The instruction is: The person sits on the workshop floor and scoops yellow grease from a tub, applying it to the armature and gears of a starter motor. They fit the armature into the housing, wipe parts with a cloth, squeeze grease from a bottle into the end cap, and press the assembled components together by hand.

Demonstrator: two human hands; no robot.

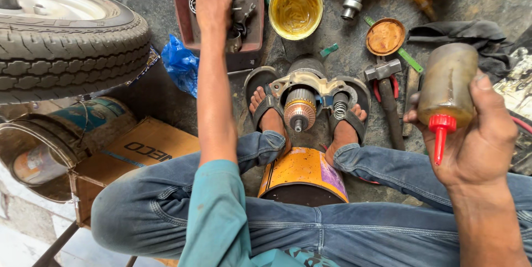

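My right hand [481, 137] grips a grimy squeeze bottle [448, 85] with a red nozzle pointing down, held up at the right. My left hand [213, 5] reaches far forward into a dark red tool tray [183, 15], fingers spread over small metal parts; I cannot tell whether it grasps any. Between my sandalled feet stands a starter motor [303, 98] with a copper armature end and a spring beside it. I sit on an orange can [302, 175].
A tyre on its rim [61, 40] lies at the left, a cardboard box [130, 150] and a round tin [39, 153] below it. Ahead are a yellow grease tub [295, 8], a blue plastic bag [181, 65], a rusty lid [385, 36], a hammer [386, 87] and a dark rag [471, 34].
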